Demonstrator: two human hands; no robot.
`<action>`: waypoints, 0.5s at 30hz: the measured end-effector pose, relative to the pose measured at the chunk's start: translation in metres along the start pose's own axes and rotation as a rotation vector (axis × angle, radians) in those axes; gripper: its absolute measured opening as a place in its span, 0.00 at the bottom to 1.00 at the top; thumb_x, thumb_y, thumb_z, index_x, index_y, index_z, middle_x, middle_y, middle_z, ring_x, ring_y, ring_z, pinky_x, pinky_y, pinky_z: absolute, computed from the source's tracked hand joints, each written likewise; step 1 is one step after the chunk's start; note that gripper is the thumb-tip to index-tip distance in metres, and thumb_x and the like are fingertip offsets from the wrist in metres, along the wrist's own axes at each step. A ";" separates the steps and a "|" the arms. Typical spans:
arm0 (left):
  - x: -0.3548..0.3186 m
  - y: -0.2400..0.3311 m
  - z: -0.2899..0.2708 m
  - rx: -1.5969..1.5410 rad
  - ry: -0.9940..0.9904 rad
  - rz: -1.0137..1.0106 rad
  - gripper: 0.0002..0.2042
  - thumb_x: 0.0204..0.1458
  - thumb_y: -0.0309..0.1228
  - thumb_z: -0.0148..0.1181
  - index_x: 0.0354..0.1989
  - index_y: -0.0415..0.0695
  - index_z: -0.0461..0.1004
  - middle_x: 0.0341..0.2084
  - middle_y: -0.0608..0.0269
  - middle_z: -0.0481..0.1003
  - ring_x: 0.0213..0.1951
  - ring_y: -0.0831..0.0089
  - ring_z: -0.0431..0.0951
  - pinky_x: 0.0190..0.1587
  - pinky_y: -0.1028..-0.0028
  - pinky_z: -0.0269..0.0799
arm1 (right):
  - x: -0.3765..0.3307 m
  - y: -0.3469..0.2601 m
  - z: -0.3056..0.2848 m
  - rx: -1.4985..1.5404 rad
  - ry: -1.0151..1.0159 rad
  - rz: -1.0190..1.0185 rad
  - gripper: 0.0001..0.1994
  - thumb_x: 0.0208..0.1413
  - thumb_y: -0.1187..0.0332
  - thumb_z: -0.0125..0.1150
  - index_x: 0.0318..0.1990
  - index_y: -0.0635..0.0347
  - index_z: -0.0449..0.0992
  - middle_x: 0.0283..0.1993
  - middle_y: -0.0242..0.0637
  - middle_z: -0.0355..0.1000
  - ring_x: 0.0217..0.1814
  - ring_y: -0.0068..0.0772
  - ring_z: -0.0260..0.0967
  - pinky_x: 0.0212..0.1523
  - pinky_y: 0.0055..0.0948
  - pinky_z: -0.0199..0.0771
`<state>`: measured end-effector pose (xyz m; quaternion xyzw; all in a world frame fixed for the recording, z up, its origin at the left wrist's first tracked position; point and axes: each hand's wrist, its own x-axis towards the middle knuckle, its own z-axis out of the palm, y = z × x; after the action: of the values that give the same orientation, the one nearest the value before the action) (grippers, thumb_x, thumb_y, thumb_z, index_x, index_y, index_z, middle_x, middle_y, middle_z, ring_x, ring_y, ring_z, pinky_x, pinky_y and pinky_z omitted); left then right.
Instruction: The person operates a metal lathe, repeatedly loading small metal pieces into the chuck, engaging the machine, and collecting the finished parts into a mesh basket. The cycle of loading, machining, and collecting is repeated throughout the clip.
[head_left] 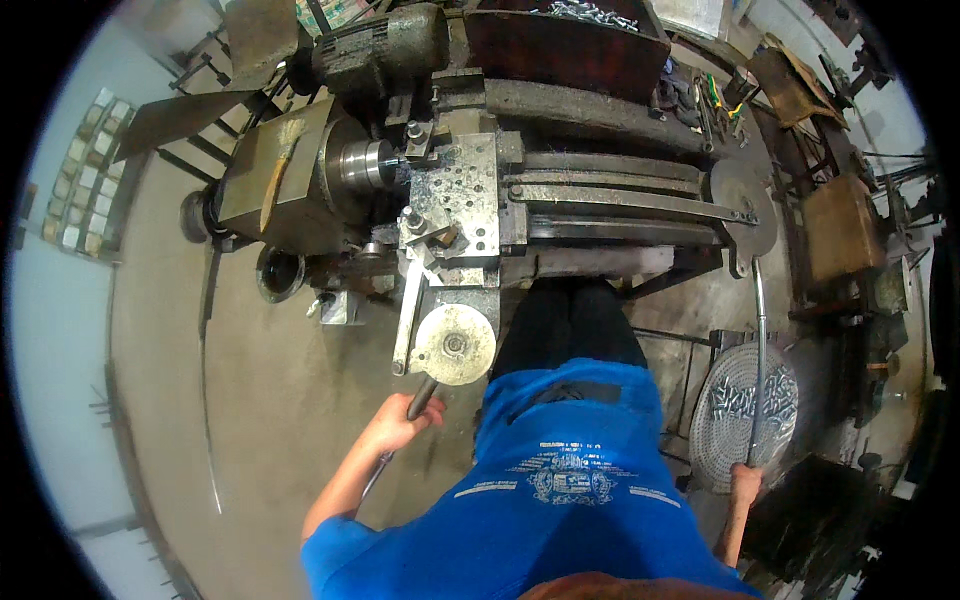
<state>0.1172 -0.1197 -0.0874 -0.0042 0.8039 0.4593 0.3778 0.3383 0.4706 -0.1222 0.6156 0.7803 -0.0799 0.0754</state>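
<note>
I stand at a worn metal lathe (pixel 560 190). My left hand (pixel 402 420) grips a dark lever handle (pixel 422 396) that runs up under the round handwheel (pixel 454 344) on the lathe carriage. My right hand (pixel 746 484) is closed on the lower end of a long thin metal rod (pixel 759 360), which reaches up to a round plate (pixel 742 210) at the lathe's right end. The chuck (pixel 366 164) shines at the left, next to the tool post block (pixel 452 200).
A round mesh basket (pixel 742 405) holding several small metal parts sits on the floor to my right. A dark tray of metal pieces (pixel 566 40) stands behind the lathe. Wooden stools and clutter (pixel 838 225) crowd the right side. A bucket (pixel 280 273) sits below the headstock.
</note>
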 end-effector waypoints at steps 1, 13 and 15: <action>0.000 -0.002 0.001 -0.008 -0.002 0.016 0.10 0.38 0.20 0.51 0.28 0.40 0.77 0.38 0.57 0.77 0.41 0.64 0.76 0.45 0.70 0.69 | 0.008 0.009 0.008 0.003 0.018 -0.016 0.26 0.33 0.57 0.56 0.38 0.71 0.70 0.42 0.62 0.69 0.48 0.60 0.66 0.49 0.44 0.64; 0.003 -0.011 0.001 0.006 -0.007 0.096 0.11 0.37 0.22 0.50 0.30 0.39 0.77 0.36 0.57 0.77 0.38 0.67 0.77 0.43 0.71 0.70 | 0.005 0.020 0.014 0.065 -0.026 -0.111 0.22 0.36 0.61 0.53 0.33 0.77 0.70 0.39 0.64 0.68 0.46 0.59 0.67 0.46 0.42 0.65; 0.002 -0.009 0.000 -0.010 -0.017 0.051 0.11 0.37 0.22 0.50 0.30 0.38 0.76 0.36 0.57 0.77 0.37 0.67 0.77 0.43 0.71 0.71 | -0.010 0.007 0.006 0.071 -0.029 -0.144 0.22 0.36 0.61 0.52 0.34 0.77 0.70 0.39 0.65 0.68 0.47 0.60 0.66 0.47 0.43 0.65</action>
<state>0.1191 -0.1239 -0.0956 0.0182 0.7982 0.4729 0.3727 0.3474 0.4615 -0.1263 0.5589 0.8181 -0.1217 0.0592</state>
